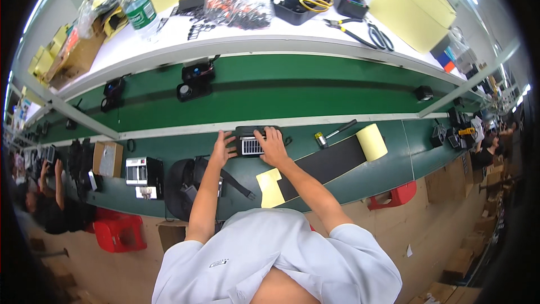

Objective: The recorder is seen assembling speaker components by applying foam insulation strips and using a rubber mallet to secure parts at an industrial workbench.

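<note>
A black box-shaped device with a small solar panel on its face lies on the green workbench in front of me. At its left edge is my left hand, fingers spread; whether they touch the device I cannot tell. My right hand rests over its right side, fingers stretched across the top and side. To the right is a hammer with a yellow-tipped head. Below it lies a black strip with pale yellow backing paper curled at its far end. A black strap lies near my left forearm.
Left on the bench stand a black-and-white machine, a cardboard box and a black bag. The raised shelf holds a bottle, scissors, pliers and trays. Red stools stand below; other people work at both sides.
</note>
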`<state>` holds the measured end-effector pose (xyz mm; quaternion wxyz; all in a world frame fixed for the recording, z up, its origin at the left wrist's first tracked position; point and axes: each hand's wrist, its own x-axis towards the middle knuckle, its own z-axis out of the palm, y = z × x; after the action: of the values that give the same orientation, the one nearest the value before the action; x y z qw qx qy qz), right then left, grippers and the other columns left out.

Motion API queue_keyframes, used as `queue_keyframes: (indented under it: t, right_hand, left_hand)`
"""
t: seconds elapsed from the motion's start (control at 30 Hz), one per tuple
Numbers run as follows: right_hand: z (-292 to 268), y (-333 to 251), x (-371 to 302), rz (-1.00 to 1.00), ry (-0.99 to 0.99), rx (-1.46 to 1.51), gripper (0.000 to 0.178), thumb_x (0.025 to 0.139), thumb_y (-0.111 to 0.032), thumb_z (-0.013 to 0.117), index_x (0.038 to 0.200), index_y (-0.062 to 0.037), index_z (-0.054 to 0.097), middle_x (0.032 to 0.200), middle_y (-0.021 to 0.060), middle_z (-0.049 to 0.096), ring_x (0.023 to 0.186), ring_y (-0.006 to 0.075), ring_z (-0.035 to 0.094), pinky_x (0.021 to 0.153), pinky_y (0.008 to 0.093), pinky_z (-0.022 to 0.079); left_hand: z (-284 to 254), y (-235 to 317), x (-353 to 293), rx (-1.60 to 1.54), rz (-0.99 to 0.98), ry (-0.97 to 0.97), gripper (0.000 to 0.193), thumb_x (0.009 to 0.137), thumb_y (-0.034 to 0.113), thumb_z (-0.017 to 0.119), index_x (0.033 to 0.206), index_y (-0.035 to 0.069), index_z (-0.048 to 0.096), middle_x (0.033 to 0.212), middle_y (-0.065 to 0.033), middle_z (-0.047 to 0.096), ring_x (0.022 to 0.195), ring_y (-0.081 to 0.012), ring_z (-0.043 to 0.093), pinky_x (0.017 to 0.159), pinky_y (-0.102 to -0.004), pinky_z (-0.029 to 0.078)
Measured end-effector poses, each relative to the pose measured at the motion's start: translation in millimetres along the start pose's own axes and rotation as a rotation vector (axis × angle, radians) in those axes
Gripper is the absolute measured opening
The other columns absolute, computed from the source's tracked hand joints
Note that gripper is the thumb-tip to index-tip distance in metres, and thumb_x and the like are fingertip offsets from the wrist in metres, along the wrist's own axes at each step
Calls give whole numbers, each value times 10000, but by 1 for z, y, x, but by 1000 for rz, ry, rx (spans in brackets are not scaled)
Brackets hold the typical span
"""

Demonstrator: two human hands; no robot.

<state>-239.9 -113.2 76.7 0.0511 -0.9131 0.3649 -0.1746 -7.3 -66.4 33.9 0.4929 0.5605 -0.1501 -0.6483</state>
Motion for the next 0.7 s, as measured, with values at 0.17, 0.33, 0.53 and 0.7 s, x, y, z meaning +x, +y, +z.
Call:
queue_keyframes:
  t: [0.17,0.33,0.53,0.7]
  right_hand:
    - [37,11,-34,-207,99,-115,580,815,-67,563,1382,-174,508,1307,223,476,1270,410,441,1104,528,335]
    - [47,10,-72,-103,74,22,606,797,-54,582,1386,-176,509,1360,209,456,1321,414,408,1128,536,321]
    - [16,32,-67,41,113,509,428,739,17,581,1162,-34,622,1305,209,539,1274,401,487,1115,500,355]
    - [-19,154,-56,379,213,-8,322,717,3,613,1037,-20,648,1042,190,591,1000,374,575,885,493,475]
  left_hand:
    - [18,-43,0,562,363,106,701,932,395,633,1497,86,357,1356,-211,545,1228,-374,543,1040,-420,422]
    - [22,-52,-16,959,641,32,786,832,267,737,1499,93,361,1418,-253,450,1264,-437,487,1067,-414,407]
    - [67,-27,-24,1384,647,109,797,823,302,721,1510,116,362,1535,-211,324,1415,-406,307,1129,-569,251]
    - [106,-31,-26,1584,650,101,762,865,455,644,1527,216,353,1550,-208,298,1443,-422,249,1117,-676,175]
